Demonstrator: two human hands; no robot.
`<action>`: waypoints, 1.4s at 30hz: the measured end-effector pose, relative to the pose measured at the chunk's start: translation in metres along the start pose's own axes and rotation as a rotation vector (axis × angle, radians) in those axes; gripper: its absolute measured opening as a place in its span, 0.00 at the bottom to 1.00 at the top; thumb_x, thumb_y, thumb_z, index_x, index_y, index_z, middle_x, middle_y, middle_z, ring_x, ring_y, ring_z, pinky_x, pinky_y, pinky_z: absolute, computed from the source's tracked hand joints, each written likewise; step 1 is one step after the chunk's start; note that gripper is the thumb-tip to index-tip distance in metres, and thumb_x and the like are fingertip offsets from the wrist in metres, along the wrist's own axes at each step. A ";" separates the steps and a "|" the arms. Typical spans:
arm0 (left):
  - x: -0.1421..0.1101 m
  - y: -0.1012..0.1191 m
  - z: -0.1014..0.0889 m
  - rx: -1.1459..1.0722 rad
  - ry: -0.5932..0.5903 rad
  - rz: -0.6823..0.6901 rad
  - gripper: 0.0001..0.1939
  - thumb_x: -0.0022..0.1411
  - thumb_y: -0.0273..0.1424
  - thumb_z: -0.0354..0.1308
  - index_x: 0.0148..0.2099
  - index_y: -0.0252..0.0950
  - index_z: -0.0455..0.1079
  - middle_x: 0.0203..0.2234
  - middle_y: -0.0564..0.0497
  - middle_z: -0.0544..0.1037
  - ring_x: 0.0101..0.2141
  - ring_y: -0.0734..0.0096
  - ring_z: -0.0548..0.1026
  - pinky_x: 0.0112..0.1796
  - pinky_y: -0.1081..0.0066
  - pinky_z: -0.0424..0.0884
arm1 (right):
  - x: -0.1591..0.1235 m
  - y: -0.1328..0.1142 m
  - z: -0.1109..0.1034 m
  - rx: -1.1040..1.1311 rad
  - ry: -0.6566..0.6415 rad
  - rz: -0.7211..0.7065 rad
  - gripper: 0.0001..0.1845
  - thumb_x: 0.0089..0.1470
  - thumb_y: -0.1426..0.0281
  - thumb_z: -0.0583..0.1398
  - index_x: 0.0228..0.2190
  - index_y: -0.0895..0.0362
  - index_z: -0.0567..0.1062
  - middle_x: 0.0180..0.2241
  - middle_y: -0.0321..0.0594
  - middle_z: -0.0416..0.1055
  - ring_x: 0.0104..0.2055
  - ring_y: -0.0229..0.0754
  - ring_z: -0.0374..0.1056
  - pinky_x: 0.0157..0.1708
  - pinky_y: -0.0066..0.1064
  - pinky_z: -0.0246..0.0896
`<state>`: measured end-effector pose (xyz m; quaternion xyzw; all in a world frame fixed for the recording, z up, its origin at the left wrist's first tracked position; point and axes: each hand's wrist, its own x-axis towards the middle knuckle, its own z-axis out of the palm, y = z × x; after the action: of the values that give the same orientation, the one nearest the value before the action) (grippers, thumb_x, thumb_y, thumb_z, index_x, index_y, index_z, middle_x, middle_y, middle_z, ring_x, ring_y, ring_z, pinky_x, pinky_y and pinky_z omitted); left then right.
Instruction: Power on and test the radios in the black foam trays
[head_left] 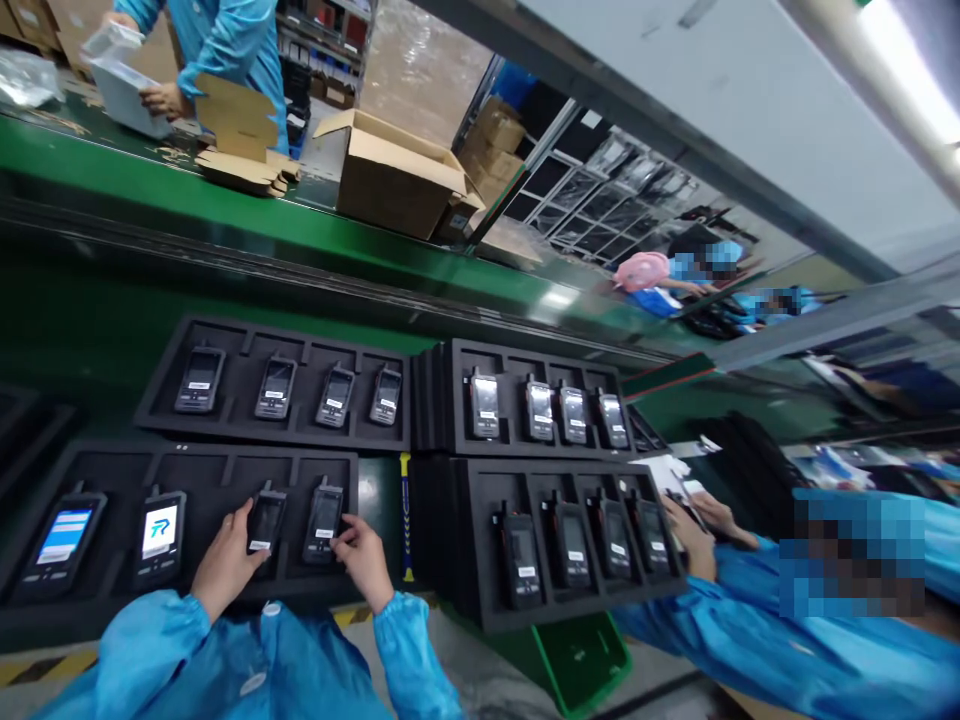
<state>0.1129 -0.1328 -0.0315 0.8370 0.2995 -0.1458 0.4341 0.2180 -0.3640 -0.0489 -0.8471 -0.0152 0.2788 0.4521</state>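
Note:
My left hand (225, 563) is curled round the left side of a black handheld radio (268, 520) with a dark screen, in the near left foam tray (202, 470). My right hand (365, 560) has thumb and forefinger at the right edge of another dark-screened handheld radio (324, 522) in the same tray, the other fingers curled in. Further left in it lie a radio (156, 535) showing a logo on a white screen and one (64, 540) with a blue and white screen.
Behind lies another foam tray (244, 433) of radios. Stacked foam trays (442, 540) with more radios stand to the right. A co-worker's hands (697, 530) work beside them. A green bin (581, 665) sits below. Across the line are an open carton (397, 180) and a person (232, 50).

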 end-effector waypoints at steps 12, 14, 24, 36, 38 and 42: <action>0.006 -0.018 0.003 -0.051 -0.019 -0.011 0.50 0.50 0.48 0.47 0.69 0.24 0.44 0.58 0.33 0.59 0.61 0.42 0.62 0.63 0.54 0.57 | -0.005 -0.011 0.001 -0.090 -0.002 0.044 0.26 0.46 0.80 0.67 0.49 0.61 0.76 0.28 0.33 0.72 0.33 0.45 0.71 0.32 0.30 0.59; 0.005 -0.013 0.001 -0.033 -0.010 -0.034 0.50 0.49 0.49 0.47 0.68 0.23 0.47 0.55 0.33 0.60 0.60 0.39 0.62 0.63 0.52 0.57 | -0.005 -0.013 -0.001 -0.095 -0.012 0.046 0.26 0.46 0.80 0.67 0.49 0.62 0.76 0.28 0.33 0.73 0.32 0.45 0.71 0.32 0.29 0.58; 0.002 -0.005 -0.005 0.012 0.006 -0.063 0.52 0.49 0.52 0.46 0.68 0.22 0.48 0.56 0.32 0.60 0.62 0.39 0.61 0.64 0.51 0.56 | -0.006 -0.015 -0.003 -0.126 -0.025 0.033 0.26 0.47 0.80 0.67 0.49 0.61 0.76 0.30 0.34 0.73 0.34 0.46 0.71 0.33 0.30 0.58; 0.002 -0.012 -0.001 0.006 0.019 -0.016 0.47 0.53 0.49 0.48 0.68 0.23 0.48 0.58 0.32 0.60 0.62 0.41 0.60 0.64 0.50 0.57 | -0.007 -0.013 0.001 -0.117 0.000 0.026 0.24 0.47 0.80 0.66 0.48 0.57 0.77 0.29 0.31 0.73 0.33 0.42 0.71 0.35 0.29 0.62; 0.003 -0.013 0.000 0.007 0.020 -0.005 0.46 0.54 0.48 0.49 0.67 0.24 0.49 0.58 0.33 0.61 0.62 0.42 0.61 0.64 0.50 0.58 | -0.006 -0.011 0.000 -0.111 -0.001 0.031 0.24 0.47 0.79 0.66 0.48 0.57 0.77 0.29 0.31 0.73 0.33 0.42 0.72 0.35 0.29 0.62; 0.003 -0.015 0.000 0.001 0.033 0.006 0.43 0.54 0.47 0.50 0.66 0.27 0.50 0.57 0.35 0.62 0.61 0.42 0.62 0.63 0.49 0.59 | -0.004 -0.011 -0.001 -0.100 -0.009 0.041 0.24 0.47 0.79 0.67 0.48 0.58 0.77 0.29 0.32 0.73 0.33 0.43 0.72 0.35 0.30 0.62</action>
<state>0.1057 -0.1250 -0.0431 0.8404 0.3041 -0.1307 0.4291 0.2172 -0.3595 -0.0380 -0.8676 -0.0138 0.2906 0.4033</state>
